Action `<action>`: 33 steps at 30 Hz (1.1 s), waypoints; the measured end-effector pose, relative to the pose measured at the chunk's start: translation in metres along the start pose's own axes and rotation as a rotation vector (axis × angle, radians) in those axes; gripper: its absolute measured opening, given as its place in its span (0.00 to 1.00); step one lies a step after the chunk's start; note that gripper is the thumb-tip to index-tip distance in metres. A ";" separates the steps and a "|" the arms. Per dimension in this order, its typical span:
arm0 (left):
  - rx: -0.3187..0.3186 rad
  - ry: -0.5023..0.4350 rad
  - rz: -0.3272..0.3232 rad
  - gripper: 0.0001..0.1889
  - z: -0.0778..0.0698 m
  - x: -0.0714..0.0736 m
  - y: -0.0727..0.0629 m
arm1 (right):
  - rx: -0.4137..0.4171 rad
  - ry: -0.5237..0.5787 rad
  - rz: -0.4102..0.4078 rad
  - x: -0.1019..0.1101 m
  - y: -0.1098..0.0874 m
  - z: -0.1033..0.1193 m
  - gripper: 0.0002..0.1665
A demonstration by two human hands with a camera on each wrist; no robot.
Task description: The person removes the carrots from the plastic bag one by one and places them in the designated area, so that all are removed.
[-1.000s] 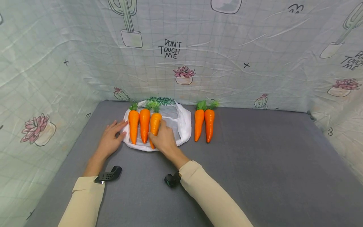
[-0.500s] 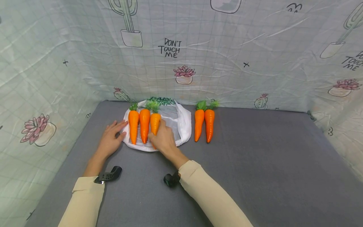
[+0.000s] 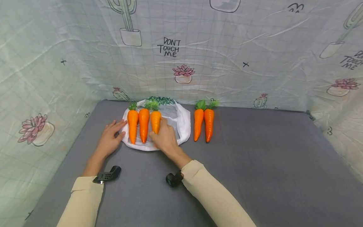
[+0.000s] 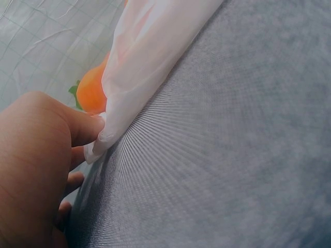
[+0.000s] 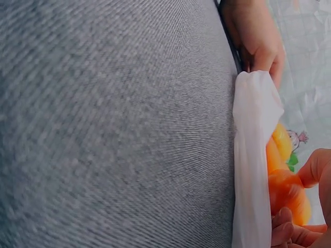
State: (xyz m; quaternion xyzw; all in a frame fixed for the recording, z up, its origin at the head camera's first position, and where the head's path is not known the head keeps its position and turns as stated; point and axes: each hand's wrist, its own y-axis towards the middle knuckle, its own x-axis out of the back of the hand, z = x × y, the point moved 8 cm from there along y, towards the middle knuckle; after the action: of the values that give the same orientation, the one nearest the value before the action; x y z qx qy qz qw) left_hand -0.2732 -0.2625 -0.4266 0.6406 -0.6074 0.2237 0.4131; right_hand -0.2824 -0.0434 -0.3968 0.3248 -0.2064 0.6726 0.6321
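A white plastic bag (image 3: 185, 126) with green print on its far edge lies spread open at the back left. Two carrots, an orange one (image 3: 132, 124) and a redder one (image 3: 144, 121), lie side by side in its left half. My right hand (image 3: 165, 135) grips a yellower carrot (image 3: 155, 121) beside them, thumb on one side and fingers on the other; its lower end is mostly hidden. At the bag's left rim, my left hand (image 3: 110, 137) rests with thumb and fingers spread, touching the white edge. In the left wrist view, the bag rim (image 4: 139, 67) meets those fingertips.
Just right of the bag, a carrot (image 3: 198, 124) and a darker carrot (image 3: 209, 124) lie next to each other on the grey table (image 3: 255, 164). A printed cloth (image 3: 221, 56) hangs behind the table and along both sides. Each wrist wears a black camera.
The right hand has shifted slightly right and the held carrot stands straighter, its tip now mostly behind the hand. The left hand and other carrots stay put.
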 end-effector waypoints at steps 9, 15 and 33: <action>-0.007 -0.010 -0.008 0.24 0.001 0.001 -0.001 | 0.009 0.057 -0.001 0.009 0.000 -0.001 0.42; -0.013 -0.007 -0.016 0.24 0.001 0.000 0.001 | 0.012 0.088 0.006 0.016 0.000 -0.004 0.43; -0.021 -0.005 -0.026 0.24 0.000 -0.001 -0.001 | 0.092 0.100 -0.071 0.039 0.000 -0.008 0.40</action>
State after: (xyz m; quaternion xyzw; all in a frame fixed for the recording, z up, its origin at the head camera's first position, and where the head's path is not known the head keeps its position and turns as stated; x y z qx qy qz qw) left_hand -0.2725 -0.2622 -0.4278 0.6444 -0.6025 0.2103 0.4213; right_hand -0.2836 -0.0099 -0.3756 0.3265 -0.1319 0.6738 0.6496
